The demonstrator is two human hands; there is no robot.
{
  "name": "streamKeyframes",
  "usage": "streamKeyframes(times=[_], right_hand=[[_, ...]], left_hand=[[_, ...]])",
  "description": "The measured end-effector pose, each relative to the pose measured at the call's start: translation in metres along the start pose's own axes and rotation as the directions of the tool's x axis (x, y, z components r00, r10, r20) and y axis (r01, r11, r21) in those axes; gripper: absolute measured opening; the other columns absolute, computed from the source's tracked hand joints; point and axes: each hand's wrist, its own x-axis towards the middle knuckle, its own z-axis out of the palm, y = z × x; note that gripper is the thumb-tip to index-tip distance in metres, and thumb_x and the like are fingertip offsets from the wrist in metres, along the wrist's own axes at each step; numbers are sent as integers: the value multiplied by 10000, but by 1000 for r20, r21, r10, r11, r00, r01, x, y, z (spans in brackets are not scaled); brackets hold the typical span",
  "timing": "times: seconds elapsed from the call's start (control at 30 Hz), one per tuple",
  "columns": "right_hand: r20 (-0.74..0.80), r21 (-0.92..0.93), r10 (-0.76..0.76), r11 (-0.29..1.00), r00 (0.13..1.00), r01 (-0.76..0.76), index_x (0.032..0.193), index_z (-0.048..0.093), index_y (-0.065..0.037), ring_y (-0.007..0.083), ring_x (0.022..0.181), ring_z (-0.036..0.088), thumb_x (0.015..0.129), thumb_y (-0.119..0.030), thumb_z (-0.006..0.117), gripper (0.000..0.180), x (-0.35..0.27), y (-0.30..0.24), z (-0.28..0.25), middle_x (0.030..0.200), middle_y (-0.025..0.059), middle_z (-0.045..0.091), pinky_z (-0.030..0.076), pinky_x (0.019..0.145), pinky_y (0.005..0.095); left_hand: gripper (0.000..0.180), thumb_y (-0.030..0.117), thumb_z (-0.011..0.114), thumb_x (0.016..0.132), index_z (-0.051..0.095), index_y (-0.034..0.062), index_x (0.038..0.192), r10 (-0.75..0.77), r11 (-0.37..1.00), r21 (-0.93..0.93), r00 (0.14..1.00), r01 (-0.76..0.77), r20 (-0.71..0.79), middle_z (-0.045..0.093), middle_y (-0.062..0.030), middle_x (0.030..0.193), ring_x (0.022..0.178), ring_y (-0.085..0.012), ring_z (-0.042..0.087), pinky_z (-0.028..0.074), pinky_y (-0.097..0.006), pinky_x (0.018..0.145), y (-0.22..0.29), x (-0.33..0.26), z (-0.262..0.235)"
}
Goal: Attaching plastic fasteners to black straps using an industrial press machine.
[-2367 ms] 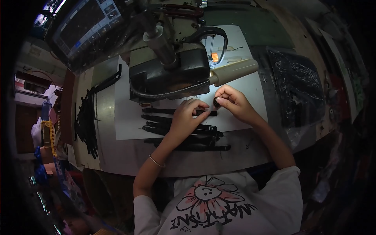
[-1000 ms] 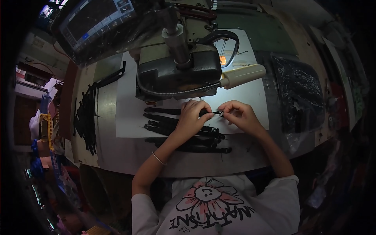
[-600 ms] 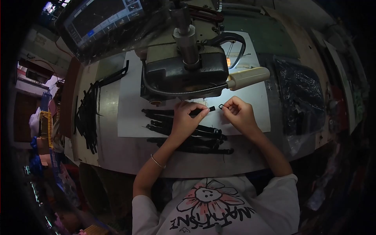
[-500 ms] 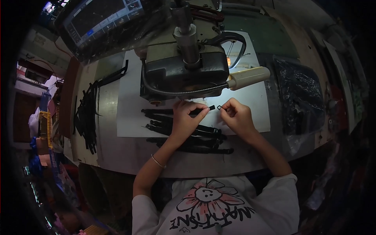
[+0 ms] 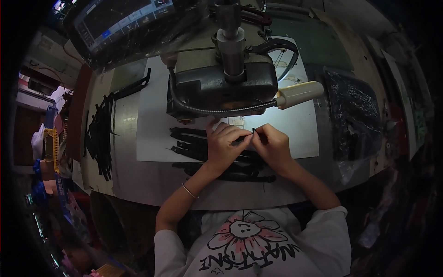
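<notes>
My left hand is closed, its thumb and forefinger pinching the end of a black strap that its fingers mostly hide. Against it, fingertips nearly touching, my right hand pinches a small black loop. Only a dark sliver shows between the two hands, so whether the strap passes through the loop I cannot tell. Under and beside the left wrist several black padded straps lie side by side on the white sheet and the metal table top. The sewing machine head stands just beyond my fingers.
At the left lies a heap of flat black strips. A clear plastic bag of black items rests at the right. Behind are a tilted screen and a lamp with a cream handle that lights the sheet.
Both hands have come together. The right hand has moved left with the loop to the strap end in my left hand, and the gap between them has closed.
</notes>
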Motion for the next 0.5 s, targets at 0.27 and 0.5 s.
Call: streamKeyframes(times=[0.27,0.5], right_hand=[[55,203,123,970,991,-132,773,553,6,169,510,563,757,-49,641,105,0,0,2,615,98,568,447,491,270],[206,386,381,815,902,-432,781,554,22,57,535,533,776,-48,625,99,0,6,2,588,39,564,441,492,219]], left_hand=[[74,184,708,688,665,140,729,-54,998,16,997,55,-52,631,42,713,723,-130,553,292,-361,928,-3,0,0],[68,178,708,680,659,141,708,-19,995,100,998,24,-60,630,32,691,704,-133,552,297,-368,922,4,-2,5]])
